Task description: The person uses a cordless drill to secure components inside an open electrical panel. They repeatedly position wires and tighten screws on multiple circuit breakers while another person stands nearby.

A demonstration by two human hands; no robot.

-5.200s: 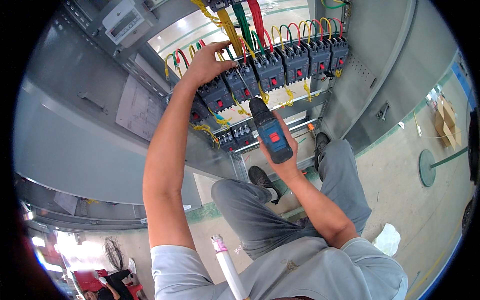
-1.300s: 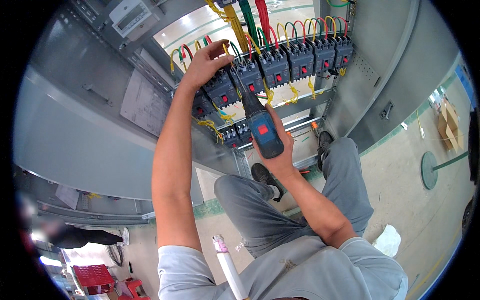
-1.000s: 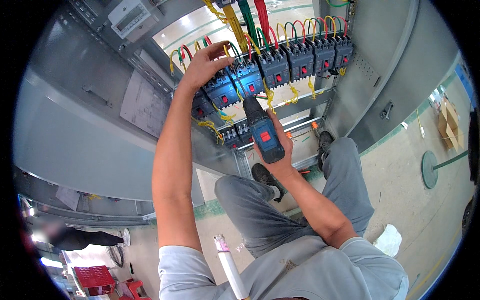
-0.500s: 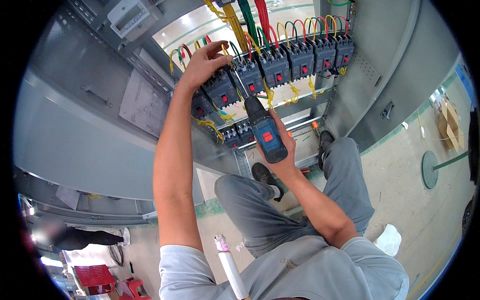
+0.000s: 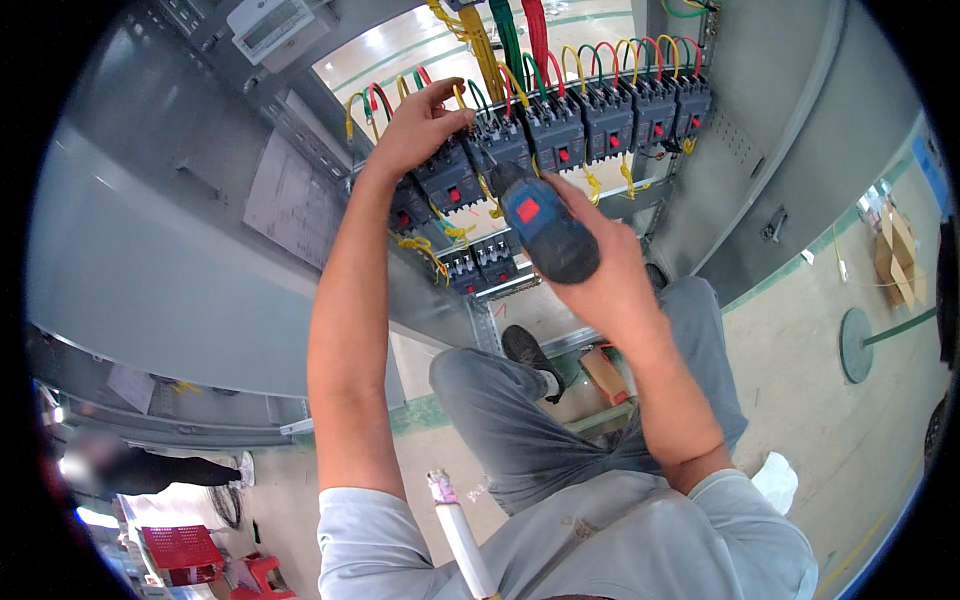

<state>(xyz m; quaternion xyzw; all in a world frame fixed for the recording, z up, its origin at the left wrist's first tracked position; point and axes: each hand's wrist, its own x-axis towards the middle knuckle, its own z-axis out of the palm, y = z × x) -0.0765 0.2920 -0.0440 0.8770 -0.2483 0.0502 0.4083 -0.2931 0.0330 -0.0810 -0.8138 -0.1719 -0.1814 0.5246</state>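
My right hand (image 5: 618, 278) grips a blue and black cordless drill (image 5: 545, 228) whose front end points up and left at a row of black circuit breakers (image 5: 556, 140) with red switches. The drill is somewhat blurred, and its bit reaches toward the top terminals of a breaker left of the row's middle. Beside those terminals my left hand (image 5: 412, 132) is closed, thumb and forefinger around a short yellow wire (image 5: 459, 97). The wire's lower end is partly hidden by the fingers. Red, green and yellow wires arch from the other breakers' tops.
Grey cabinet walls (image 5: 790, 130) flank the breakers. Thick yellow, green and red cable bundles (image 5: 507, 35) run above, and smaller breakers (image 5: 478, 268) sit lower. A cigarette (image 5: 465, 545) juts up from the lower edge. Far left, a person (image 5: 165, 470) is near a red chair (image 5: 182, 550).
My right hand and the drill have risen and tipped over, with the drill's rear end now nearer the camera. My left hand stays almost in place at the yellow wire.
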